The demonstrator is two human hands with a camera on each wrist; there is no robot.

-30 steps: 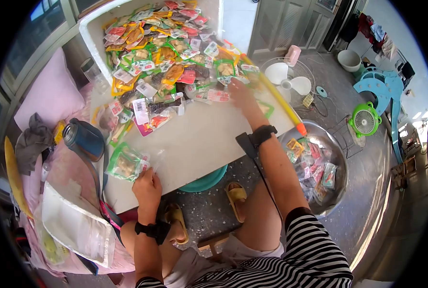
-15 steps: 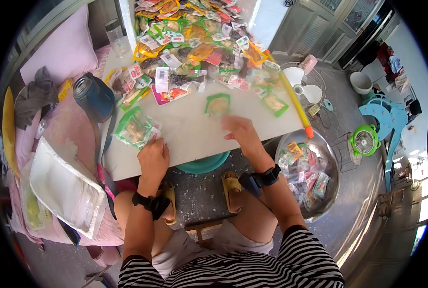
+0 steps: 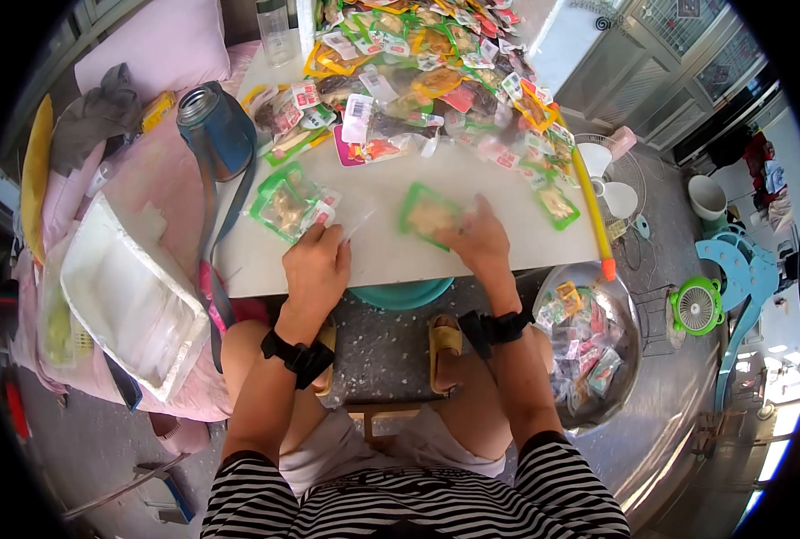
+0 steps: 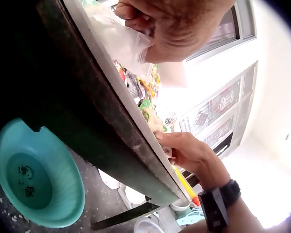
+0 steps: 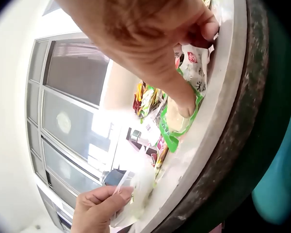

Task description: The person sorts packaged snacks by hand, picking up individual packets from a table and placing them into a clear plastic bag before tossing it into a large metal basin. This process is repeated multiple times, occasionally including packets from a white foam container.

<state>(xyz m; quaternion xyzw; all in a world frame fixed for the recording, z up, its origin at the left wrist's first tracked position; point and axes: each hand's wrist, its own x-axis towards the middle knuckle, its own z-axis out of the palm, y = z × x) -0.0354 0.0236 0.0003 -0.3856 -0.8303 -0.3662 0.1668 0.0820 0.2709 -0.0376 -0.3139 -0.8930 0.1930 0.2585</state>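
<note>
In the head view the left hand (image 3: 317, 268) pinches a clear plastic bag, with a green-edged packet (image 3: 285, 205) beside its fingertips on the table. The left wrist view shows that bag (image 4: 120, 42) hanging from the curled fingers. The right hand (image 3: 483, 241) is at a second green-edged packet (image 3: 429, 214), blurred in the head view. From the right wrist, its thumb lies on the face of this packet (image 5: 177, 119), and the other fingers are curled at the far side, partly hidden. A third green packet (image 3: 556, 205) lies near the table's right end.
Many packets (image 3: 436, 83) spill from a white foam box at the back. A yellow stick (image 3: 590, 199) lies along the table's right edge. A metal basin (image 3: 629, 359) of packets stands on the floor at right, a teal basin (image 3: 404, 294) under the table, a blue flask (image 3: 216, 130) at left.
The right hand came back from the pile toward the table's front, and a green-edged packet now lies at its fingers. The left hand still pinches the clear bag. The head view has shifted.
</note>
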